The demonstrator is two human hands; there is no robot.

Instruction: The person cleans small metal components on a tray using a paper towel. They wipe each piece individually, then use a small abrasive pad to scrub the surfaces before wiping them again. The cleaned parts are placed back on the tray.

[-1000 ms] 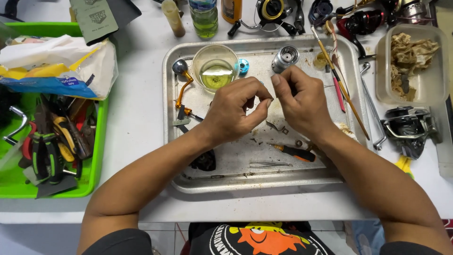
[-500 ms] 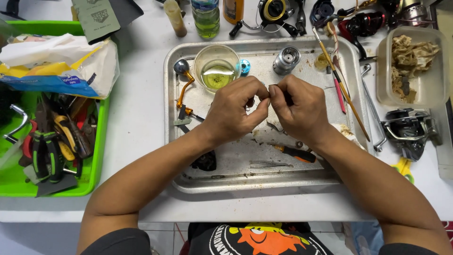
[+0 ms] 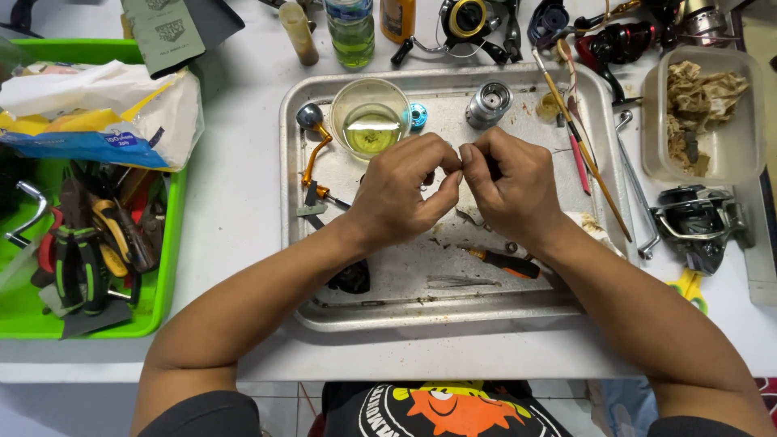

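A small part (image 3: 426,180), dark and mostly hidden, is being pinched over the middle of the tray (image 3: 518,311). Its shape and kind cannot be told, since it is being covered by the fingers. The left hand (image 3: 405,194) is being held narrow, with thumb and fingertips curled together on the part. The right hand (image 3: 508,188) is being held closed in a loose fist, its fingertips being pressed against those of the left hand; whether it is gripping the same part cannot be told.

On the tray, a clear cup (image 3: 370,120) of yellowish liquid is being kept just behind the left hand, with a blue ring (image 3: 418,116) beside it and a grey spool (image 3: 488,104) to its right. An orange handle (image 3: 314,152) with a grey knob is lying at the tray's left side. A screwdriver (image 3: 503,262) with an orange and black grip is lying near the right wrist, and tweezers (image 3: 460,282) just in front of it.

To the left, a white, yellow and blue bag (image 3: 97,117) is resting on the rim of a green bin (image 3: 158,311) of pliers. A grey-green card (image 3: 168,31) is lying behind the bag. A clear bottle (image 3: 350,31) with a blue label is standing behind the tray, beside an orange-labelled bottle (image 3: 397,18). A clear tub (image 3: 708,113) of stained rags is standing at the right, with a reel (image 3: 698,222) in front of it.
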